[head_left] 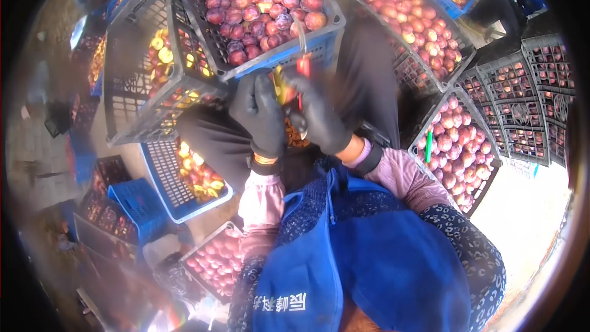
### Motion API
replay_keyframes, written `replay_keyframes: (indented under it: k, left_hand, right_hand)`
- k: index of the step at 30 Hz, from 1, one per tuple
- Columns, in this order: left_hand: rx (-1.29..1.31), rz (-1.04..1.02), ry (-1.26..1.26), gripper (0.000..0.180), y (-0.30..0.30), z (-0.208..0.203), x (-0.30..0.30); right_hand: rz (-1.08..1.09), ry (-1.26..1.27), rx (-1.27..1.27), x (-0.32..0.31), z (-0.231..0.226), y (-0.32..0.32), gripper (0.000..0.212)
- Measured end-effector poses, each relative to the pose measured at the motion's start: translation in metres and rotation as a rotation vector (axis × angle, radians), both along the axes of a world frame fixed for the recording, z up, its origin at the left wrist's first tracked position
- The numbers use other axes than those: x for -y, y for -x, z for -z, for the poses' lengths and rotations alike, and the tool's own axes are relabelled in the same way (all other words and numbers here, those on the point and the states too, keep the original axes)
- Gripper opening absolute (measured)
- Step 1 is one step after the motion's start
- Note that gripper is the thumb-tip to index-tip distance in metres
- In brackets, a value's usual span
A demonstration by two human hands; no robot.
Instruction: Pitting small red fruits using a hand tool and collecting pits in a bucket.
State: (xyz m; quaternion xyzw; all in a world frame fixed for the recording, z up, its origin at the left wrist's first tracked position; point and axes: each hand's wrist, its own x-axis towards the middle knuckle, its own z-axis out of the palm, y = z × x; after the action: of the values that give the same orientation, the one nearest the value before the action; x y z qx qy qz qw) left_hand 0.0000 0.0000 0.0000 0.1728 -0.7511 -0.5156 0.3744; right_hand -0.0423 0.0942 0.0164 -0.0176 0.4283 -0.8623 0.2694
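Note:
Both my hands wear dark gloves and meet above my lap, in front of a crate of plums. My left hand [258, 114] is closed, its fingers pressed against a cut plum [281, 88] whose yellow flesh shows between the hands. My right hand [319, 114] is closed around a red-handled tool [303, 66] with a thin curved metal end, which points away from me toward the crate. The fingers of the right hand touch or nearly touch the fruit; the exact contact is blurred. Below the hands, small brown pieces [297, 133] like fruit stones are partly visible.
A black crate of whole plums [341, 19] stands directly ahead. Left are a tilted black crate [110, 95] with cut yellow fruit and a blue-and-white basket [157, 175] of halves. More plum crates stand right, one holding a green-handled tool [428, 147]; stacked crates [522, 114] lie beyond.

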Motion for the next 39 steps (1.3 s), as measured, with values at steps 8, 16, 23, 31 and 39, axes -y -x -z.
replay_keyframes:
  k: [8,16,23,31,39]
  left_hand:
    - [-0.127,0.097,-0.214,0.024,0.001,0.044,0.018]
    - [-0.049,-0.05,0.303,0.048,-0.032,0.033,0.019]
    - [-0.388,0.147,-1.036,0.062,-0.074,-0.002,0.015]
    - [-0.52,-0.071,-0.848,0.057,-0.156,-0.012,0.058]
    - [-0.494,-0.162,-0.415,0.049,-0.161,-0.05,0.099]
  right_hand:
    - [-0.356,0.3,0.277,-0.019,0.018,0.024,0.037]
    - [-0.303,0.084,0.207,-0.02,0.008,0.01,0.034]
    - [-0.576,0.105,0.089,-0.012,0.013,0.004,0.035]
    - [-0.724,-0.178,-0.417,0.067,-0.028,-0.027,0.027]
    - [-0.36,-0.125,-0.777,0.094,0.01,-0.033,0.025]
